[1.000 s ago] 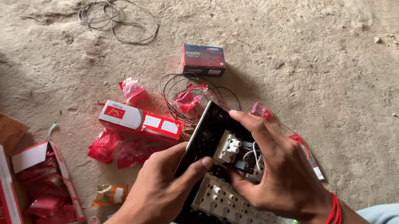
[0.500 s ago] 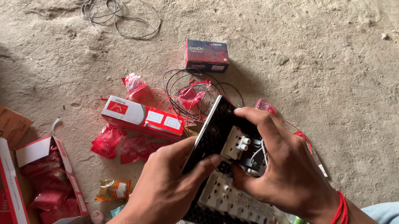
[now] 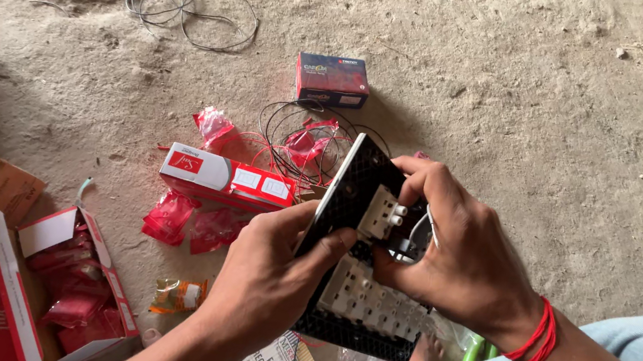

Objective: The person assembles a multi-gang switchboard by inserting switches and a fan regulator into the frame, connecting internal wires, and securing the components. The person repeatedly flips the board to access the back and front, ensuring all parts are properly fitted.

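Bare, dusty concrete floor [image 3: 515,90], litter all over it. At the fingers: the right hand [image 3: 460,257] curls round the top right of a black switch plate [image 3: 353,189], fingertips buried among the white modules [image 3: 379,213] and thin wires on its back; whether they pinch a wire or just press is hard to tell from here. The left hand [image 3: 267,281] clamps the plate's left edge, thumb across it, and holds it tilted above the person's lap.

Outward: a red-and-white box [image 3: 226,179] lies just beside the plate, a dark box [image 3: 332,79] beyond it, a wire coil [image 3: 187,10] well apart at the top. An open red carton [image 3: 35,283] of packets sits at lower left.

The risk, I'd judge: a hard tug could pull a wire from its terminal, or the plate could twist out of the left grip onto the grit. Open room lies to the right and far side; the left is crowded.
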